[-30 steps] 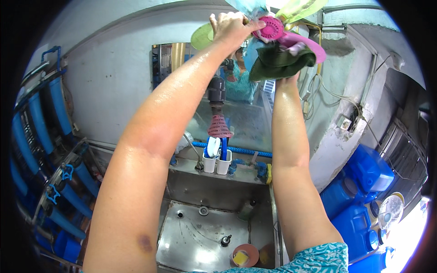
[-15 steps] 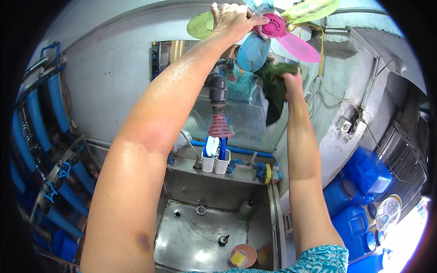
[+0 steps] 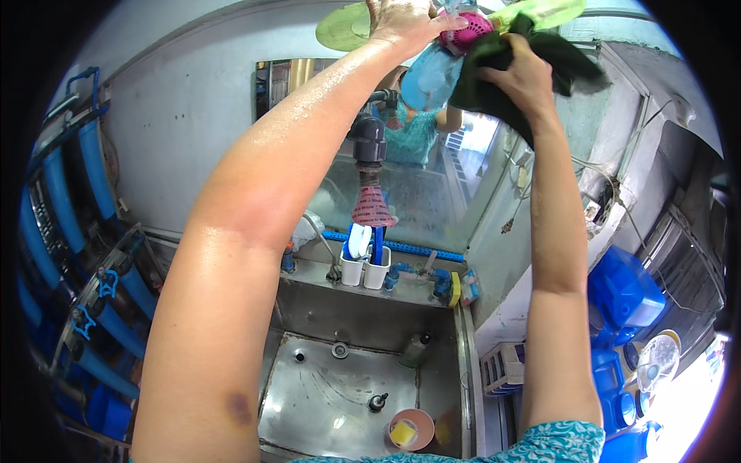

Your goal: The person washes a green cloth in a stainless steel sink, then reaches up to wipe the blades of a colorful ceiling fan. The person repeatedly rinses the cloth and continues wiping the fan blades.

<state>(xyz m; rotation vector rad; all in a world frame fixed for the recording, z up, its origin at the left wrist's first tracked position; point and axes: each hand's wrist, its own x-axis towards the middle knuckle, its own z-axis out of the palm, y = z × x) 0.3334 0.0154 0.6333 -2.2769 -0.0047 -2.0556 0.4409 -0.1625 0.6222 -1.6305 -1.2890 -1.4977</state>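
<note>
High in front of me, my left hand [image 3: 405,25] grips the fan at its pink hub [image 3: 472,31], thumb across it. The fan has a blue blade [image 3: 428,81] hanging down, a yellow-green blade [image 3: 540,11] at the right and a pale green one [image 3: 340,27] at the left. My right hand [image 3: 519,77] holds a dark green cloth [image 3: 571,65] against the fan's right side, covering part of it. Behind the fan, a mirror [image 3: 440,201] shows my reflection.
Below are a steel sink [image 3: 332,393] with a pink bowl [image 3: 417,420], and a dark pipe [image 3: 369,135] above white brush holders [image 3: 364,270]. Blue filter tubes [image 3: 58,197] line the left wall. Blue jugs [image 3: 625,293] stand at right, beside cords [image 3: 602,170].
The cloth in my right hand has swung from below the fan up and rightward over the blades, hiding the pink one. My left hand stays on the fan, slightly higher in view.
</note>
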